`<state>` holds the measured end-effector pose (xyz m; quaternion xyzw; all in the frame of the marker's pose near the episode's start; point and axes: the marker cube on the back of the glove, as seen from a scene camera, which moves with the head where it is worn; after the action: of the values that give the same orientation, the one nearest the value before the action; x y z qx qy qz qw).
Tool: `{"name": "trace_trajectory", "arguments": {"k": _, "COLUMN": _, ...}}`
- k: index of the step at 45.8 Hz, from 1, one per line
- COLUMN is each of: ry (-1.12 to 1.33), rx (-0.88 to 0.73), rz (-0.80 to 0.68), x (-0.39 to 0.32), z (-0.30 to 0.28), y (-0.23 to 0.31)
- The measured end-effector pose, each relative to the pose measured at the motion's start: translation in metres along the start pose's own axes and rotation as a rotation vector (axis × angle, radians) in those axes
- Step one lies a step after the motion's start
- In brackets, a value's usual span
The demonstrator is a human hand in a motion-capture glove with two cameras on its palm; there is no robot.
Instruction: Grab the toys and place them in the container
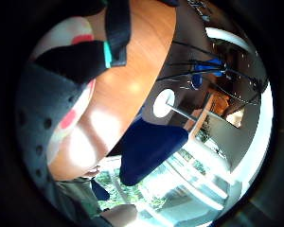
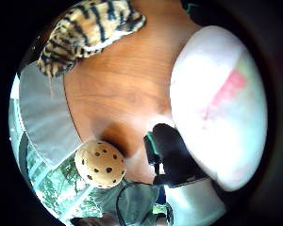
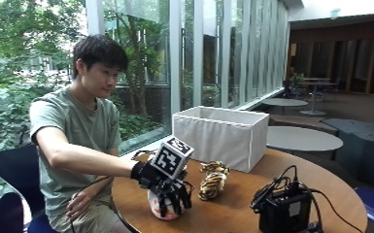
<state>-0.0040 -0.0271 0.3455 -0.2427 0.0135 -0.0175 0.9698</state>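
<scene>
Outside view, right hand [image 3: 164, 187] gripping white toy [image 3: 162, 209], tiger toy [image 3: 213, 181] beside

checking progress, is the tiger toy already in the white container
No, the tiger toy lies on the table in front of the white container, not inside it.

Count on the table [image 3: 238, 206]: three toys, namely one white ball with red spots [image 3: 157, 206], one striped tiger [image 3: 212, 182], and one tan spotted ball [image 2: 100, 164] seen only in the thumb-side palm view. One white container [image 3: 222, 136]. One black box [image 3: 283, 211].
</scene>
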Motion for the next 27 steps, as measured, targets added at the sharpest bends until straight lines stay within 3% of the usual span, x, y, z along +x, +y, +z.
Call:
{"name": "trace_trajectory", "arguments": {"k": 5, "ry": -0.055, "rx": 0.026, "rz": 0.01, "x": 0.018, "z": -0.003, "y": -0.011}}
{"name": "trace_trajectory", "arguments": {"k": 16, "ry": -0.275, "rx": 0.364, "rz": -0.023, "x": 0.045, "z": -0.028, "y": -0.031}}
{"name": "trace_trajectory", "arguments": {"k": 23, "ry": -0.104, "rx": 0.326, "rz": -0.074, "x": 0.005, "z": -0.029, "y": -0.017}}
{"name": "trace_trajectory", "arguments": {"k": 27, "ry": -0.024, "rx": 0.318, "rz": -0.045, "x": -0.002, "z": -0.063, "y": -0.003}}
